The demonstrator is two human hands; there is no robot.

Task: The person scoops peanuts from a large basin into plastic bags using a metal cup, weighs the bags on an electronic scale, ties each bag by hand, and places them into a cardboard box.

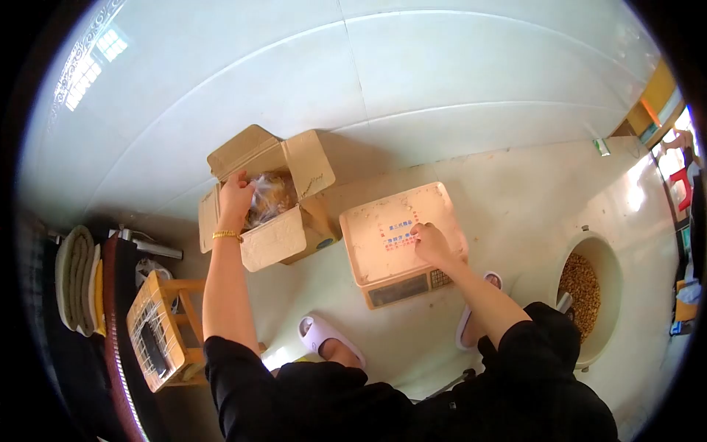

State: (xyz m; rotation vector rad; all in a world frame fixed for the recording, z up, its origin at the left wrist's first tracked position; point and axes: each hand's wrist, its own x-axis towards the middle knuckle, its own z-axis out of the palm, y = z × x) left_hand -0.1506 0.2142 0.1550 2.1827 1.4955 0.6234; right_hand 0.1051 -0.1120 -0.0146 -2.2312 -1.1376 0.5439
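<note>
My left hand (237, 197) reaches into the open cardboard box (274, 247) near the wall, its fingers bent at the edge of a clear plastic bag (271, 197) with brownish contents. What those fingers hold, if anything, is too small to make out. A yellow band circles that wrist. Over the orange-topped scale (375, 254), my right hand (433, 243) is closed, fingertips pressed together just above the plate with blue and red print. Whether something small is between them is hidden. The scale's display and keypad face me.
A light bucket (610, 295) of brown kernels stands at the right. On the left are a wooden stool (190, 317) with a dark object on it and folded cloths (76, 280). My feet in lilac slippers (330, 335) are below the scale. A pale wall rises behind.
</note>
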